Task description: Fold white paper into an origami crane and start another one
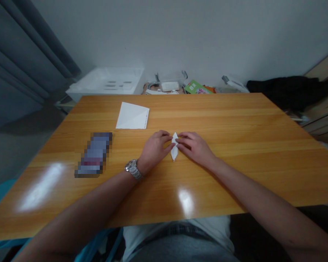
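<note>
A small piece of folded white paper [174,153], narrow and pointed at both ends, lies on the wooden table between my hands. From the left, my left hand [156,147] grips its edge with thumb and fingertips; a metal watch [133,169] is on that wrist. My right hand [194,146] holds the opposite edge in the same way, its thumb and index finger on the paper near the middle. The fingertips partly cover the upper half of the paper.
A white sheet [132,116] with a perforated edge lies farther back on the table [235,131]. Left of my hands is a blurred-out phone-like device [94,154]. Beyond the far edge stand a white tray [109,82], a green booklet [196,87] and dark cloth [287,91].
</note>
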`<state>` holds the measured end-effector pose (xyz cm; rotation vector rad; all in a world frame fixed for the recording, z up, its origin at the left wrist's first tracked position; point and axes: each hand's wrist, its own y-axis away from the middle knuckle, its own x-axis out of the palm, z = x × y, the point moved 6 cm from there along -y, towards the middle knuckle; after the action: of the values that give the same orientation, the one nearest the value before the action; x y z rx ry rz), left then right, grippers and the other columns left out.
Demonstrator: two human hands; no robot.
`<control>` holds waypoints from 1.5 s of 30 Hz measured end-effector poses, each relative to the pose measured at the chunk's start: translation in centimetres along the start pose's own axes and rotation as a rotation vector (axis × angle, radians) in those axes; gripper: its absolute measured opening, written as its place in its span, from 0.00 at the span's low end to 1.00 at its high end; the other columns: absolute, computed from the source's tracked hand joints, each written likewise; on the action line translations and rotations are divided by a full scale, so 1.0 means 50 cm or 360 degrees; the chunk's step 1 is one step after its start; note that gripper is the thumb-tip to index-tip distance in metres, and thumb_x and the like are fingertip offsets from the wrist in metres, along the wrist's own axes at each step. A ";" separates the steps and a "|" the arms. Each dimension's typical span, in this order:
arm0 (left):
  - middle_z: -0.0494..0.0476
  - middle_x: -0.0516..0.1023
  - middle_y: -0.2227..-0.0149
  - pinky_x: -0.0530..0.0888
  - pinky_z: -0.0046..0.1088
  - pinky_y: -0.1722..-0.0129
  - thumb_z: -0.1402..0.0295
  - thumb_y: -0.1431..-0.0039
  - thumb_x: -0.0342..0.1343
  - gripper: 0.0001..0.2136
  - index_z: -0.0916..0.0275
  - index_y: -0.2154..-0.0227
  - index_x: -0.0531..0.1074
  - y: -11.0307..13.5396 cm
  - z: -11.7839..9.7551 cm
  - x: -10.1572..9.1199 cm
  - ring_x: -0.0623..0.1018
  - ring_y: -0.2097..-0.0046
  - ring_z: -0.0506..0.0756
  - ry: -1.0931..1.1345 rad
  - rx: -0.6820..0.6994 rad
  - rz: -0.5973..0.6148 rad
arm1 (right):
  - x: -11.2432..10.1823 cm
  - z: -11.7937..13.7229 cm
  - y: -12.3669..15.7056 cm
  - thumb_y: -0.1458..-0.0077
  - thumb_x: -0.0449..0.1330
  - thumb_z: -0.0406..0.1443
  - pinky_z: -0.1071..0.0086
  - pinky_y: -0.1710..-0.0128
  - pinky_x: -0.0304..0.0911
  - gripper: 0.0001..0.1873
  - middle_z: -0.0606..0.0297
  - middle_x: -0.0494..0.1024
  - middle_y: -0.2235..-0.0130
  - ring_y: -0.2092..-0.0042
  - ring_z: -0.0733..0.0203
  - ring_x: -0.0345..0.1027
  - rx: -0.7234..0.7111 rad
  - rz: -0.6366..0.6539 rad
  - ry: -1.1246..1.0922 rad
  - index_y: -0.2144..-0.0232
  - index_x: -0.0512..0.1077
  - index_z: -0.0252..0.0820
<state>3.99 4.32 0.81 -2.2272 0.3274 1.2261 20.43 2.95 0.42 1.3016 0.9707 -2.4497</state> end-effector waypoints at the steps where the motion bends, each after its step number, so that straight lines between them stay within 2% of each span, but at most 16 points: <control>1: 0.60 0.76 0.50 0.74 0.38 0.45 0.60 0.33 0.56 0.13 0.62 0.54 0.78 0.000 -0.002 -0.001 0.76 0.49 0.59 -0.0033 0.0009 -0.0006 | 0.001 0.002 0.000 0.33 0.58 0.40 0.53 0.45 0.68 0.15 0.51 0.78 0.47 0.46 0.49 0.71 -0.0023 0.0013 0.0005 0.52 0.79 0.40; 6: 0.60 0.76 0.51 0.74 0.39 0.47 0.56 0.35 0.59 0.16 0.61 0.53 0.78 0.002 -0.008 -0.005 0.77 0.51 0.59 -0.0111 0.0029 -0.0009 | 0.001 0.009 -0.002 0.32 0.57 0.43 0.52 0.44 0.67 0.16 0.54 0.80 0.47 0.47 0.50 0.73 -0.0106 0.0058 0.0000 0.51 0.78 0.41; 10: 0.60 0.76 0.51 0.74 0.39 0.46 0.53 0.36 0.59 0.18 0.61 0.53 0.78 0.003 -0.010 -0.004 0.76 0.51 0.60 -0.0131 0.0025 -0.0001 | 0.000 0.013 -0.001 0.31 0.55 0.40 0.53 0.44 0.67 0.15 0.56 0.82 0.49 0.47 0.51 0.74 -0.0130 0.0084 -0.0036 0.50 0.78 0.41; 17: 0.59 0.76 0.53 0.72 0.39 0.48 0.64 0.36 0.59 0.11 0.61 0.54 0.77 0.001 -0.008 -0.003 0.75 0.52 0.59 -0.0122 0.0066 0.0027 | -0.014 0.000 0.000 0.31 0.54 0.38 0.56 0.47 0.68 0.14 0.57 0.83 0.52 0.50 0.52 0.75 -0.0006 0.0036 -0.0124 0.51 0.77 0.42; 21: 0.59 0.76 0.55 0.72 0.40 0.49 0.66 0.36 0.58 0.12 0.60 0.52 0.77 0.002 -0.004 -0.003 0.74 0.53 0.60 -0.0128 0.0076 0.0077 | -0.024 -0.019 -0.003 0.32 0.56 0.38 0.57 0.48 0.68 0.12 0.57 0.82 0.54 0.51 0.53 0.74 0.0066 -0.0026 -0.0131 0.54 0.78 0.44; 24: 0.59 0.75 0.55 0.72 0.40 0.50 0.67 0.36 0.57 0.13 0.59 0.50 0.77 0.004 -0.003 0.001 0.74 0.54 0.59 -0.0106 0.0093 0.0108 | -0.021 -0.024 -0.004 0.33 0.57 0.38 0.57 0.50 0.68 0.11 0.58 0.82 0.54 0.52 0.53 0.74 0.0041 0.0008 -0.0126 0.54 0.78 0.43; 34: 0.59 0.77 0.54 0.74 0.36 0.50 0.67 0.32 0.54 0.11 0.59 0.51 0.76 0.011 -0.009 -0.006 0.76 0.53 0.58 -0.0021 0.0142 0.0157 | -0.015 -0.005 0.005 0.31 0.53 0.37 0.54 0.49 0.69 0.15 0.56 0.80 0.52 0.51 0.51 0.72 -0.0110 0.0162 0.0026 0.52 0.79 0.44; 41: 0.60 0.77 0.50 0.75 0.35 0.50 0.65 0.28 0.49 0.13 0.59 0.51 0.77 0.019 -0.026 -0.014 0.77 0.51 0.58 -0.0219 0.0273 0.0297 | -0.019 0.007 0.014 0.31 0.52 0.37 0.53 0.46 0.68 0.17 0.51 0.76 0.49 0.48 0.49 0.70 -0.0101 0.0235 0.0106 0.48 0.76 0.39; 45: 0.59 0.79 0.50 0.75 0.34 0.50 0.65 0.27 0.48 0.14 0.60 0.49 0.77 0.019 -0.032 -0.015 0.78 0.50 0.58 -0.0263 0.0269 0.0335 | -0.017 0.008 0.017 0.32 0.53 0.37 0.52 0.46 0.68 0.17 0.50 0.74 0.48 0.47 0.48 0.69 -0.0108 0.0248 0.0131 0.46 0.75 0.39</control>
<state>4.24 2.58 1.74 -1.9720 0.5885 1.4259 21.09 1.94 0.86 1.4088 0.9255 -2.2444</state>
